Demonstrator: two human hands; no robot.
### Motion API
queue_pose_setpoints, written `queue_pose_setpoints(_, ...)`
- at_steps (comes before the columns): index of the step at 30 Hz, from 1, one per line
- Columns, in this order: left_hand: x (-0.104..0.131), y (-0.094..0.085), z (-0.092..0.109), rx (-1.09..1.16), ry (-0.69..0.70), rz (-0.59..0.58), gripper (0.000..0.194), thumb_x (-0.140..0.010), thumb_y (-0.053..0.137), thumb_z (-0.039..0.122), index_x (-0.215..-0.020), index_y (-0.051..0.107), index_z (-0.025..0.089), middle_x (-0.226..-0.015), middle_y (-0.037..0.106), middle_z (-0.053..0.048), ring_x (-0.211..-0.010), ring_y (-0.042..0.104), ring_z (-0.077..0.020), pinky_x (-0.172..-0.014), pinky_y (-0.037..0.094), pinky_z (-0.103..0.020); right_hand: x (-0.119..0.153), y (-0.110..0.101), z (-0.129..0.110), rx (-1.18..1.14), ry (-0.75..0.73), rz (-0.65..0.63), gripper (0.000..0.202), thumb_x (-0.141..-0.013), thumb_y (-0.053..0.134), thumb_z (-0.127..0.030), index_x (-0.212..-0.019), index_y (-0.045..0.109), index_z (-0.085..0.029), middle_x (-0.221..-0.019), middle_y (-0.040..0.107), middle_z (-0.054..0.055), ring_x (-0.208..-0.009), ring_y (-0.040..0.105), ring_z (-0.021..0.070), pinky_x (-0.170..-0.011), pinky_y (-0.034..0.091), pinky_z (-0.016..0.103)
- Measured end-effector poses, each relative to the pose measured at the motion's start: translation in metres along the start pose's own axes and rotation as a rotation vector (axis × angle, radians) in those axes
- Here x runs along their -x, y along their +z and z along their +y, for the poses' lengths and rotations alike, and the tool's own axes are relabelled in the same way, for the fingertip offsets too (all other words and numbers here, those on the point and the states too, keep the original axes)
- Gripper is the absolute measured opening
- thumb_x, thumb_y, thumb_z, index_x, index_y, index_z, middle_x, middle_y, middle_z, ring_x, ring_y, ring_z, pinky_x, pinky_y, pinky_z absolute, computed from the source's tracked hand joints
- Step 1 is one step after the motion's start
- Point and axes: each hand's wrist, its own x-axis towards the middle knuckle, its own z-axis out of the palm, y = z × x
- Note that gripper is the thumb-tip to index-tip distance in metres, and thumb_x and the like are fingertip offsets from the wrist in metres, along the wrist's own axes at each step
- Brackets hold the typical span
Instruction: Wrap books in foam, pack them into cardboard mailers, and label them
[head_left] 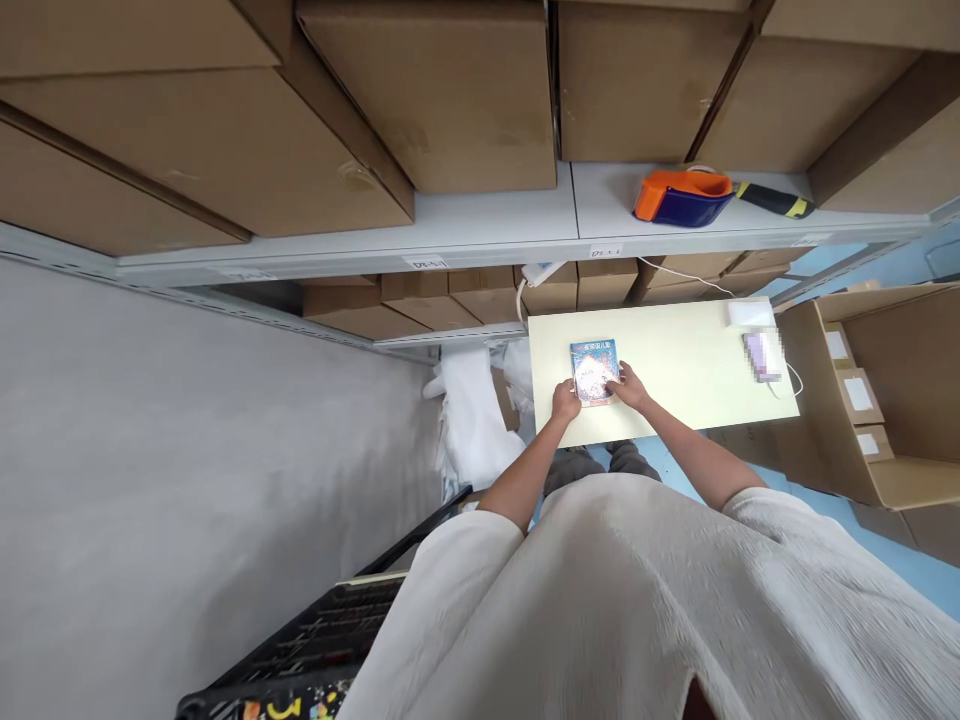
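A small blue book (594,368) with a colourful, shiny cover lies on the pale yellow tabletop (690,400), near its left end. My left hand (566,400) grips the book's lower left edge. At the lower right edge my right hand (628,387) holds the book too, its thumb resting over the cover. The fingers under or behind the book are hidden.
A purple object (762,357) and a white box (750,313) lie at the table's right end, with a white cable. An open carton (832,450) stands right. An orange and blue holder (684,198) sits on the carton-filled shelf. White wrapping (476,420) and a black crate (315,630) are left.
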Motion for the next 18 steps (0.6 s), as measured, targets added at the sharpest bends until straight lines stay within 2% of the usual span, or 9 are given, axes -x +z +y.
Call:
queue_pose_setpoints(2,0.005,-0.001,0.002,-0.033,-0.024,0.032,0.053,-0.077,0.079,0.006,-0.130,0.075,0.016,-0.136,0.072,-0.020,-0.121,0.075,-0.0326,-0.112,0.058,-0.045,-0.001,-0.005,0.005,0.008,0.004,0.010,0.089,-0.085,0.075,-0.036,-0.167,0.047,-0.019,-0.162,0.060,0.020,-0.148,0.060,0.0337,-0.122,0.051,0.047)
queue_pose_setpoints(4,0.009,-0.002,0.007,-0.069,-0.030,0.058,0.061,-0.081,0.077,0.007,-0.140,0.071,0.016,-0.147,0.067,-0.021,-0.127,0.072,-0.0335,-0.115,0.057,-0.045,-0.002,-0.010,0.009,-0.007,0.033,0.024,0.085,-0.087,0.072,-0.036,-0.166,0.048,-0.018,-0.162,0.060,0.020,-0.146,0.062,0.0329,-0.121,0.052,0.047)
queue_pose_setpoints(10,0.014,-0.002,0.020,-0.114,0.054,-0.003,0.061,-0.085,0.073,0.007,-0.144,0.070,0.018,-0.149,0.070,-0.018,-0.139,0.067,-0.0344,-0.125,0.049,-0.048,0.000,-0.013,0.011,-0.138,0.098,0.026,0.076,-0.082,0.077,-0.032,-0.156,0.062,-0.018,-0.131,0.079,0.014,-0.125,0.074,0.0303,-0.113,0.057,0.046)
queue_pose_setpoints(14,0.018,-0.001,0.021,-0.154,0.063,-0.057,0.066,-0.076,0.081,0.006,-0.140,0.073,0.020,-0.146,0.074,-0.015,-0.148,0.062,-0.0371,-0.130,0.043,-0.046,0.000,-0.010,0.007,-0.139,0.154,0.042,0.057,-0.079,0.077,-0.030,-0.134,0.076,-0.016,-0.126,0.082,0.014,-0.124,0.075,0.0313,-0.112,0.056,0.043)
queue_pose_setpoints(18,0.019,-0.002,0.021,-0.173,0.058,-0.079,0.069,-0.069,0.088,0.006,-0.135,0.076,0.022,-0.143,0.076,-0.015,-0.147,0.062,-0.0392,-0.129,0.042,-0.046,-0.007,-0.006,0.001,-0.111,0.210,0.027,0.032,-0.077,0.080,-0.032,-0.105,0.083,-0.017,-0.111,0.084,0.013,-0.116,0.076,0.0335,-0.102,0.059,0.041)
